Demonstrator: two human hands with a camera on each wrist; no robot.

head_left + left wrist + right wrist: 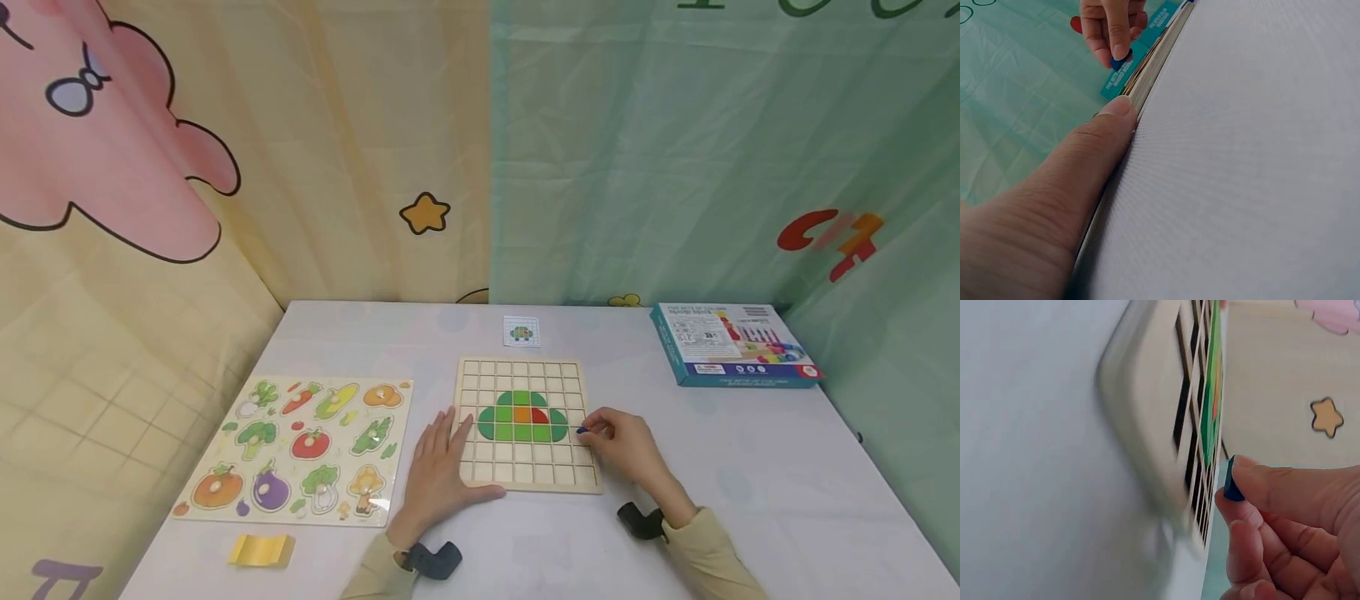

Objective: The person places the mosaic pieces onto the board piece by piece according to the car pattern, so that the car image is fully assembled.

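Observation:
A wooden grid board [525, 475] lies at the middle of the white table, with green, orange and red tiles [522, 416] set in it as a rounded shape. My left hand [438, 467] lies flat with straight fingers on the board's left edge [1147, 75]; its thumb [1085, 162] presses along that edge. My right hand [618, 442] is at the board's right side and pinches a small blue tile [581, 430] between thumb and fingers [1272, 487], just over the grid cells. The blue tile [1229, 480] shows edge-on in the right wrist view and also as the blue tile [1119, 61] in the left wrist view.
A vegetable peg puzzle [296, 446] lies left of the board, with a yellow block [260, 550] at the front left. A small pattern card [521, 331] sits behind the board. A teal box [731, 343] stands at the back right. Printed curtains close in the table.

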